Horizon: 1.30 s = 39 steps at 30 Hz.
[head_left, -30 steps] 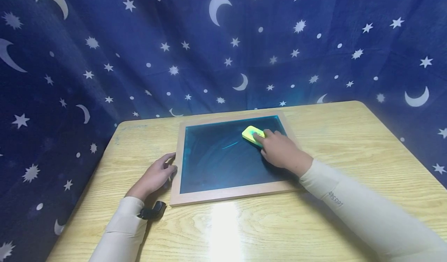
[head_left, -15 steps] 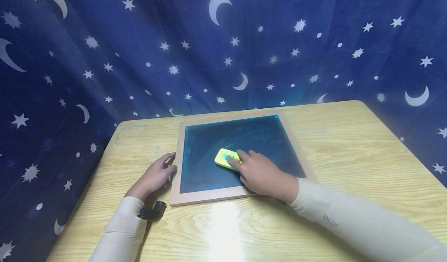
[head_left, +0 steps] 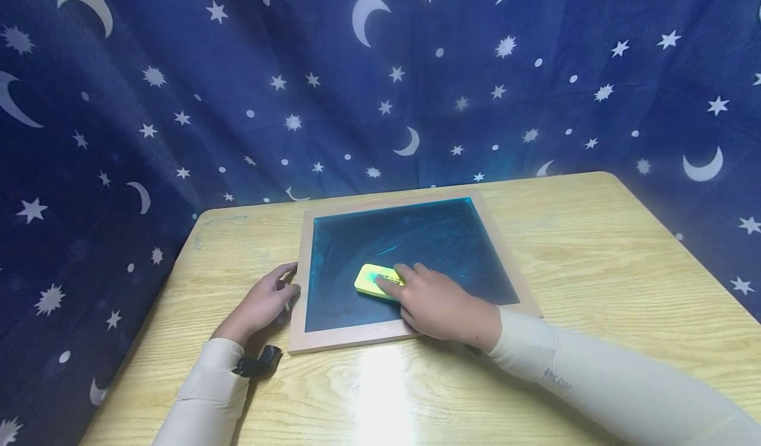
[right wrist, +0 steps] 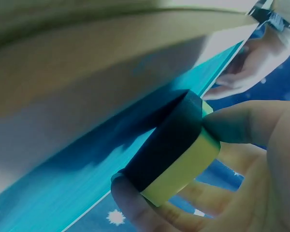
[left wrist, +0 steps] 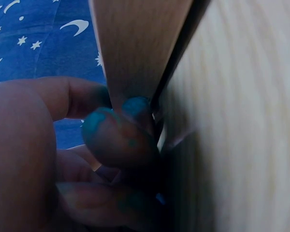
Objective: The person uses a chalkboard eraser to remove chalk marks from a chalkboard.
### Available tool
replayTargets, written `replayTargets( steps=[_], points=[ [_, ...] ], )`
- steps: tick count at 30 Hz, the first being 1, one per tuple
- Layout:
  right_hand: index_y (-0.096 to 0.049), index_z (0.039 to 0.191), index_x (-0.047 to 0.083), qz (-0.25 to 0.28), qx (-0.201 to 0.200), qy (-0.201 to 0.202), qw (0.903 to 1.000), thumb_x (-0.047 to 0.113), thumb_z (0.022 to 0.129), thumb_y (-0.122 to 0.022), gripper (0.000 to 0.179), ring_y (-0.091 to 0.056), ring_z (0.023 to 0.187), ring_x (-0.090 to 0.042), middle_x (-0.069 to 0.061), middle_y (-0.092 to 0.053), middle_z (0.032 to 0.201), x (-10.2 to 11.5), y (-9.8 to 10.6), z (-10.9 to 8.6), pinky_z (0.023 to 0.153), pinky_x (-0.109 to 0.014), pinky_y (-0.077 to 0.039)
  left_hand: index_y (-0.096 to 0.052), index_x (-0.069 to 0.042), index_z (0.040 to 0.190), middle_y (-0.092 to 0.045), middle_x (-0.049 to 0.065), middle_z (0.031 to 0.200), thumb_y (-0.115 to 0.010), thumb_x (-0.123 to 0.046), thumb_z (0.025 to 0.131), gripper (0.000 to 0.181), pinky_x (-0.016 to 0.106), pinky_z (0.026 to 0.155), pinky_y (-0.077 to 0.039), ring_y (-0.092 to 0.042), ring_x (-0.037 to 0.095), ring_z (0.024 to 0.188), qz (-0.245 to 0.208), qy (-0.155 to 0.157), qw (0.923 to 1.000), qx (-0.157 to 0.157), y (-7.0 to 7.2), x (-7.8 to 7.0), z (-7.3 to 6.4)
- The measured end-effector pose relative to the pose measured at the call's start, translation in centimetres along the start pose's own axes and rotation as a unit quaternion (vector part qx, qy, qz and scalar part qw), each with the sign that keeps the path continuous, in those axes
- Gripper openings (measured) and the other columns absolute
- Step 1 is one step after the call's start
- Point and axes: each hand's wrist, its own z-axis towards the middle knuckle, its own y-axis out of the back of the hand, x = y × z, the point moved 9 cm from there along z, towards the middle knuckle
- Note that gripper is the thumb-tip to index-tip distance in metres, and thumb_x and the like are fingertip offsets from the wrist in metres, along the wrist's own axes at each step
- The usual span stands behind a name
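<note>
A wood-framed chalkboard (head_left: 345, 241) lies flat on the table, its dark surface smeared with blue chalk dust. One short pale-blue stroke (head_left: 386, 250) shows on it. My right hand (head_left: 440, 302) grips a yellow chalkboard eraser (head_left: 370, 278) over the lower middle of the board, index finger along its top. In the right wrist view the eraser's dark felt (right wrist: 166, 140) faces the blue-tinted surface, with thumb and fingers on opposite sides. My left hand (head_left: 261, 306) holds the frame's left edge; in the left wrist view blue-dusted fingertips (left wrist: 99, 123) curl at the frame (left wrist: 140, 48).
The light wooden table (head_left: 571, 248) extends around the board on all sides. A dark blue curtain (head_left: 333, 102) with moons and stars hangs behind it and along the left. A black strap device (head_left: 259, 361) sits on the left wrist.
My right hand has swept the eraser from the board's upper right down and left to the lower middle. The left hand has stayed at the frame's edge.
</note>
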Motion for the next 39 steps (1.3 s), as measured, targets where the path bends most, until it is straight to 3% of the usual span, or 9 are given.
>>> replayTargets(
  steps=[5,11,16,23,29,39],
  points=[
    [-0.052,0.147,0.017,0.016,0.014,-0.049,0.9985,0.016,0.096,-0.057,0.051,-0.063,0.097,-0.035,-0.022,-0.06,0.13,-2.5,-0.5,0.6,0.079,-0.046,-0.058,-0.027,-0.011,0.158,-0.058,0.006,0.077,-0.046,-0.024,0.101,0.061,0.035,0.056,-0.051,-0.053,0.018,0.055,0.004,0.002,1.0,0.0,0.0,0.0,0.1],
    [-0.05,0.148,0.015,0.024,0.019,-0.118,0.9926,0.016,0.096,-0.059,0.053,-0.063,0.094,-0.037,-0.025,-0.06,0.126,-7.0,-0.9,0.8,0.078,-0.049,-0.057,-0.027,-0.01,0.158,-0.058,0.006,0.079,-0.047,-0.023,0.101,0.062,0.035,0.057,-0.05,-0.052,0.019,0.057,0.008,0.0,1.0,-0.002,0.1,0.0,0.0],
    [-0.051,0.147,0.012,0.027,0.028,-0.167,0.9852,0.017,0.095,-0.062,0.053,-0.061,0.086,-0.035,-0.027,-0.061,0.118,-11.1,-1.1,0.1,0.078,-0.051,-0.056,-0.027,-0.009,0.158,-0.058,0.006,0.078,-0.047,-0.023,0.101,0.062,0.036,0.057,-0.051,-0.052,0.019,0.055,0.009,-0.002,1.0,-0.002,0.0,-0.1,0.0],
    [-0.052,0.144,0.005,0.023,0.034,-0.194,0.9802,0.014,0.094,-0.063,0.052,-0.062,0.08,-0.038,-0.032,-0.062,0.109,-14.8,-0.9,-1.7,0.073,-0.053,-0.055,-0.026,-0.008,0.158,-0.059,0.006,0.079,-0.047,-0.022,0.101,0.062,0.036,0.056,-0.05,-0.052,0.019,0.054,0.007,-0.004,1.0,-0.001,0.0,-0.1,-0.1],
    [-0.05,0.145,0.004,0.042,0.037,-0.213,0.9754,0.012,0.094,-0.061,0.054,-0.06,0.078,-0.039,-0.034,-0.06,0.112,-16.1,-0.8,-2.7,0.071,-0.055,-0.054,-0.026,-0.008,0.158,-0.058,0.006,0.077,-0.046,-0.022,0.101,0.062,0.036,0.056,-0.05,-0.052,0.019,0.054,0.008,-0.005,1.0,-0.001,0.0,-0.1,-0.1],
    [-0.054,0.141,0.003,0.03,0.018,-0.215,0.9759,0.012,0.092,-0.061,0.049,-0.062,0.079,-0.041,-0.034,-0.061,0.109,-15.5,-0.6,-2.4,0.07,-0.056,-0.055,-0.027,-0.009,0.157,-0.059,0.007,0.079,-0.047,-0.022,0.101,0.061,0.036,0.055,-0.049,-0.053,0.019,0.055,0.006,-0.004,1.0,-0.003,0.0,-0.1,-0.1]
  ],
)
